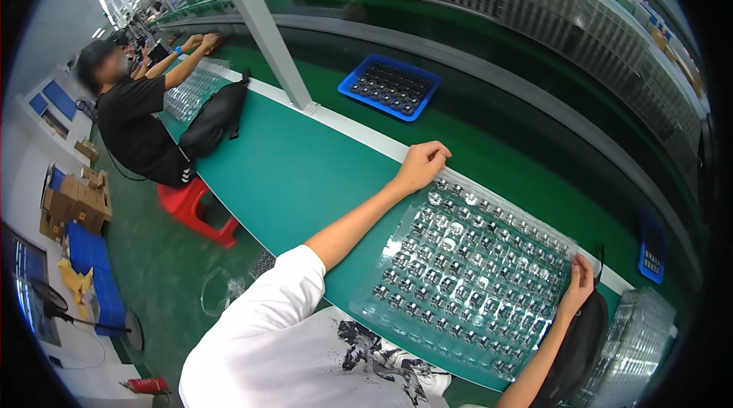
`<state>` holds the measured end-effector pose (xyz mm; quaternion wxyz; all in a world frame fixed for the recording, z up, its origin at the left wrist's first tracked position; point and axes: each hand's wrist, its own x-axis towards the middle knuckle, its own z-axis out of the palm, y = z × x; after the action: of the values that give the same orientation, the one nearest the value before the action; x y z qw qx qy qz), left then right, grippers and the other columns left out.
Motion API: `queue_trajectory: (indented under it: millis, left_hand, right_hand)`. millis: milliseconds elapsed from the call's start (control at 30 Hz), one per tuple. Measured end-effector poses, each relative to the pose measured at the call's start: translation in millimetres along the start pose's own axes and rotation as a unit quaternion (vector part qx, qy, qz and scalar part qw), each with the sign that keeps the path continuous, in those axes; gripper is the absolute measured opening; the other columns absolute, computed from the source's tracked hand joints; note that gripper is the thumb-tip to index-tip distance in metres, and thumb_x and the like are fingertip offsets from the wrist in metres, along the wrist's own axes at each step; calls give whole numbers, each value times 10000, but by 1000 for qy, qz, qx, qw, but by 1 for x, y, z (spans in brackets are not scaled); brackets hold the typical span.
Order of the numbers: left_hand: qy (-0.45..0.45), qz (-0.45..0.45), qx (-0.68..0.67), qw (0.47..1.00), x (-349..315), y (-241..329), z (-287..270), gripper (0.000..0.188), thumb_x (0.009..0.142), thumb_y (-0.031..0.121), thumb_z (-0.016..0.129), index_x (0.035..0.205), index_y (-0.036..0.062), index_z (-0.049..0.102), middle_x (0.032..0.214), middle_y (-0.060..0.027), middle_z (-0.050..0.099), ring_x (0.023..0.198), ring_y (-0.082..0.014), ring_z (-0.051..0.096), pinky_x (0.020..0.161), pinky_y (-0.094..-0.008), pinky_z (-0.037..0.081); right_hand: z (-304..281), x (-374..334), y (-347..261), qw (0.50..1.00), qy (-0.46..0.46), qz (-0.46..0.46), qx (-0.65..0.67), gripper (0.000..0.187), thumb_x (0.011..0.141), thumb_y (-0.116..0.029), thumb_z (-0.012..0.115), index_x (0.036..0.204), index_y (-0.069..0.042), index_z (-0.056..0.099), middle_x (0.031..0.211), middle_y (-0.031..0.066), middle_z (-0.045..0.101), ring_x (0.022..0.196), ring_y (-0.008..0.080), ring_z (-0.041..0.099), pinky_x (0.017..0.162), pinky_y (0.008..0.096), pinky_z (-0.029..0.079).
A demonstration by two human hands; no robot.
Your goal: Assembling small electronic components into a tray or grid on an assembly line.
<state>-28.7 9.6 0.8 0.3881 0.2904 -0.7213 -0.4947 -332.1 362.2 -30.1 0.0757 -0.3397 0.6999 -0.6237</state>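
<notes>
A clear plastic blister tray (466, 270) lies on the green table before me, its many pockets filled with small shiny metal-and-black parts. At its far left corner is my left hand (422, 166), fingers curled together above the white table rail. What those fingers hold, if anything, is too small to make out. My right hand (578, 284) grips the tray's right edge near the far corner, its fingers bent. Just beside that hand lies a black bag (578, 351) with a strap.
Past the white rail runs a green conveyor belt carrying a blue tray of dark parts (389, 87) and another blue tray (652, 251). Stacked clear trays (630, 347) stand at right. A metal post (263, 30) rises from the rail. Leftward, a co-worker (137, 110) sits on a red stool (195, 209).
</notes>
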Motion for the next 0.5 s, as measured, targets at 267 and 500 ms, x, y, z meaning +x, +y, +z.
queue_trajectory:
  millis: [267, 500]
  left_hand:
    - [-4, 16, 6, 1000, -1, -2, -3, 181, 917, 84, 510, 908, -34, 647, 678, -56, 632, 622, -90, 576, 570, -247, 444]
    - [0, 11, 14, 1000, -2, -1, -1, 174, 904, 76, 513, 900, -32, 650, 678, -64, 633, 634, -97, 607, 569, -256, 464]
  right_hand:
    - [0, 2, -6, 1000, -19, 4, 4, 243, 939, -36, 523, 1151, 64, 586, 1143, 141, 631, 1078, 215, 602, 982, 314, 444]
    - [-8, -1, -4, 999, -38, 13, -23, 274, 956, -56, 497, 1193, 67, 563, 1199, 154, 608, 1133, 230, 580, 1013, 326, 424]
